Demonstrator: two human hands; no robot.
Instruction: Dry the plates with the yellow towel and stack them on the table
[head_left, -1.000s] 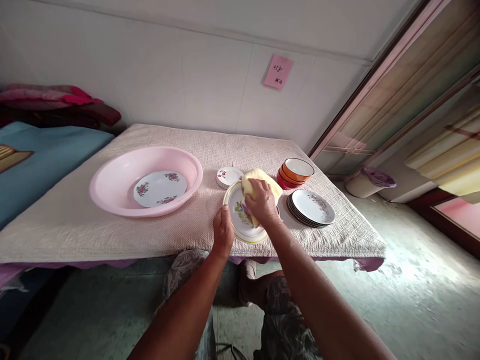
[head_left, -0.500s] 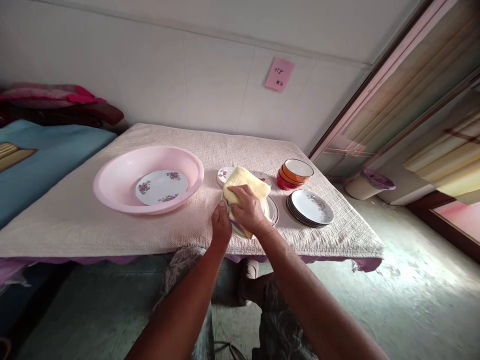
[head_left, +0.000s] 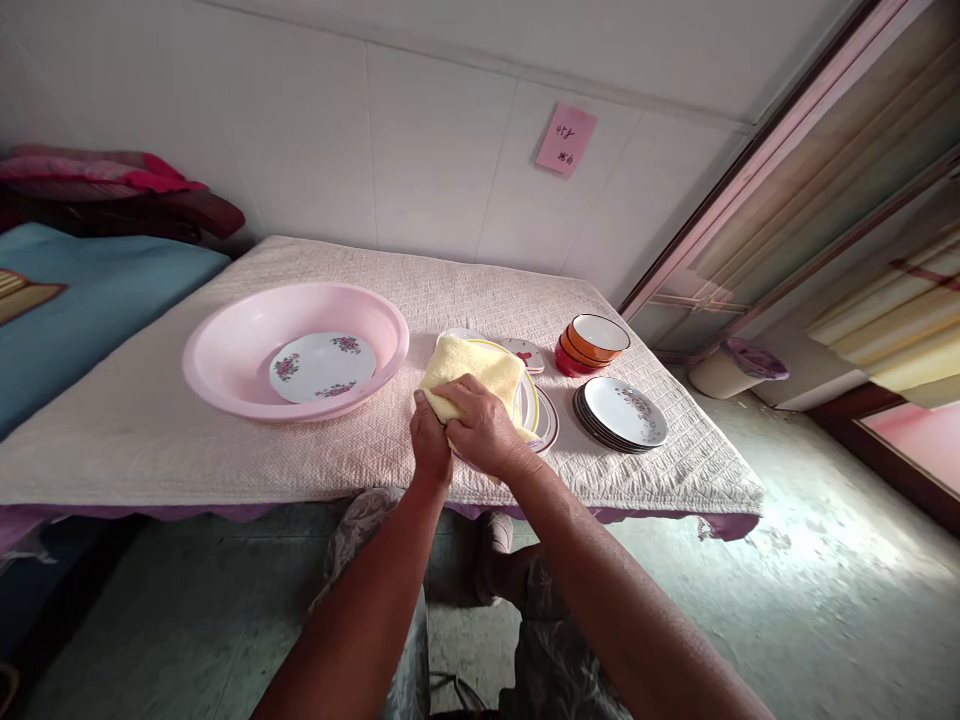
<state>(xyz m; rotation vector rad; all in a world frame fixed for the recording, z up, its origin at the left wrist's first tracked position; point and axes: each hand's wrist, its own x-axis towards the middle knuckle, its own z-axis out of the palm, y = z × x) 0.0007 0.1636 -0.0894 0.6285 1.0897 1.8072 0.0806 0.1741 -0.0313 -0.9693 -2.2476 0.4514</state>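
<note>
My left hand point(head_left: 431, 440) grips the near left edge of a white plate with a yellow rim point(head_left: 530, 405), thumb on top. A yellow cloth point(head_left: 480, 365) covers most of that plate. Closed on the cloth, my right hand point(head_left: 484, 425) presses it against the plate's left side, close to my left thumb. Underneath lies another plate with a dark red rim point(head_left: 552, 425), mostly hidden. Just behind is a piece with a red flower point(head_left: 526, 357), and the rim of a small white dish point(head_left: 459, 333) shows past the cloth.
At left stands a pink basin point(head_left: 217, 370) holding a floral plate point(head_left: 322, 375). Stacked orange and red bowls point(head_left: 589, 345) and a pile of dark-edged floral plates point(head_left: 626, 415) sit at right on the cloth-covered table point(head_left: 360, 470). A pink note point(head_left: 566, 140) hangs on the wall.
Both hands have shifted slightly left with the plate and cloth. The cloth now reaches over the plate's left edge, and more of the yellow rim shows on the right.
</note>
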